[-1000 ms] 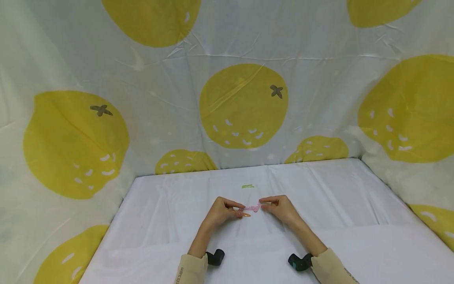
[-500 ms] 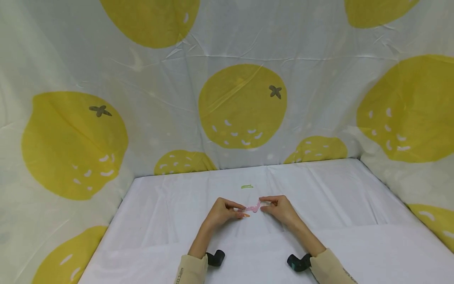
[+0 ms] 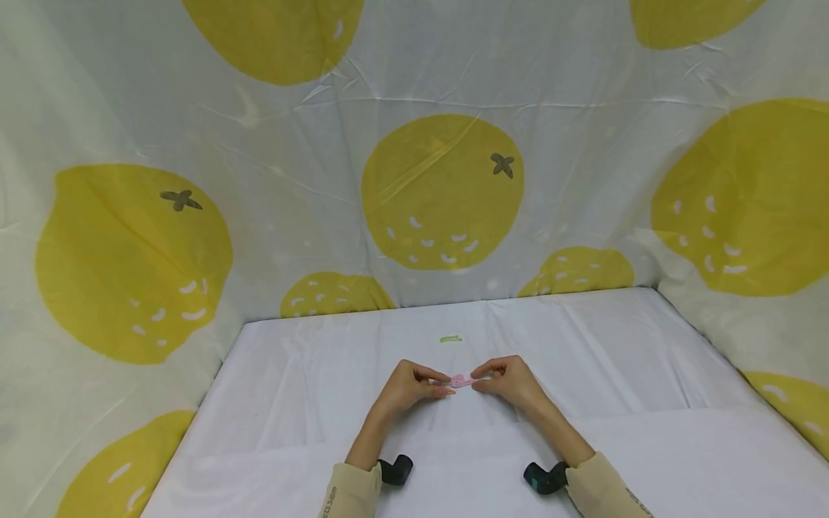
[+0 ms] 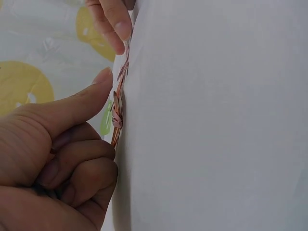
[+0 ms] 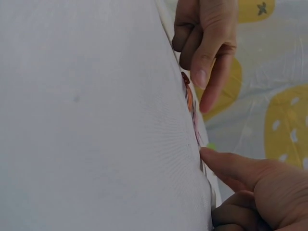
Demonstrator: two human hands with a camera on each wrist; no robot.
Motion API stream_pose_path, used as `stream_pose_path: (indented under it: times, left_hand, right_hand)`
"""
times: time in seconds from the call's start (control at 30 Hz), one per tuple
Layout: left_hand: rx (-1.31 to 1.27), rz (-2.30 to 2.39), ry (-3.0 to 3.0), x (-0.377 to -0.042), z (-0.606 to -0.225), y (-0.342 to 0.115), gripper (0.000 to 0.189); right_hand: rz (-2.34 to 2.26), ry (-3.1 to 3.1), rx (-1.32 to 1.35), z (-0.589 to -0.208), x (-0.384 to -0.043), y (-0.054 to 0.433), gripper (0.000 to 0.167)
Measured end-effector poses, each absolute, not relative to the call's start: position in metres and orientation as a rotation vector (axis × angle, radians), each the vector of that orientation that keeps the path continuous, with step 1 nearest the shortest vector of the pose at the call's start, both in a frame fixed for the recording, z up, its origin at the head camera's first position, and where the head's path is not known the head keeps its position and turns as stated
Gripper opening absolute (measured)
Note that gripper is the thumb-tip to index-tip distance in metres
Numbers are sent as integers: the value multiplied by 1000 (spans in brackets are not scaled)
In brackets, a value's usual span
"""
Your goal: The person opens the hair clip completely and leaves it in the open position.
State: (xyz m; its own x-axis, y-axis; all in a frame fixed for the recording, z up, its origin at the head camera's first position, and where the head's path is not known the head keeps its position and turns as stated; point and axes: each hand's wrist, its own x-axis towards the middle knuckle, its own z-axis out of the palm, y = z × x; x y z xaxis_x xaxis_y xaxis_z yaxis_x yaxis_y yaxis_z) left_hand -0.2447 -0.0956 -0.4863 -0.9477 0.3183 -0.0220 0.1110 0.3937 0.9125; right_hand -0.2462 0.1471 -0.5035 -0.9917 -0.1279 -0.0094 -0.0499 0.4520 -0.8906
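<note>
A thin pink looped strand [image 3: 460, 381] lies on the white cloth between the two hands; its exact kind is too small to tell. My left hand [image 3: 408, 387] holds its left end with thumb and index finger, the other fingers curled in the left wrist view. My right hand [image 3: 508, 378] pinches its right end between thumb and index fingertips. Beside the left thumb is a small orange piece [image 5: 189, 103], partly hidden. In the left wrist view, pink and orange strands [image 4: 117, 118] run close along the cloth past the left thumb.
A flat green looped outline [image 3: 450, 339] lies on the white-covered table [image 3: 291, 417] beyond the hands. A white curtain with yellow lemon prints [image 3: 443, 191] hangs at the back and sides. Black camera mounts [image 3: 396, 470] sit at both wrists.
The pink strand has gone from a spread, bent shape with a raised right end to a compact loop. The right fingertips have dropped slightly; the left hand has barely moved.
</note>
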Motion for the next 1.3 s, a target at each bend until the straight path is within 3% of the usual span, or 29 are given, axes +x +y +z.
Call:
stream_pose_path:
  times: [0.63, 1.3]
  left_hand:
    - [346, 1580, 2457, -244, -487, -94, 18]
    - [317, 1749, 2444, -244, -490, -88, 12]
  right_hand:
    - [-1560, 2653, -245, -506, -246, 146, 4]
    - [-1636, 2541, -302, -503, -244, 144, 13]
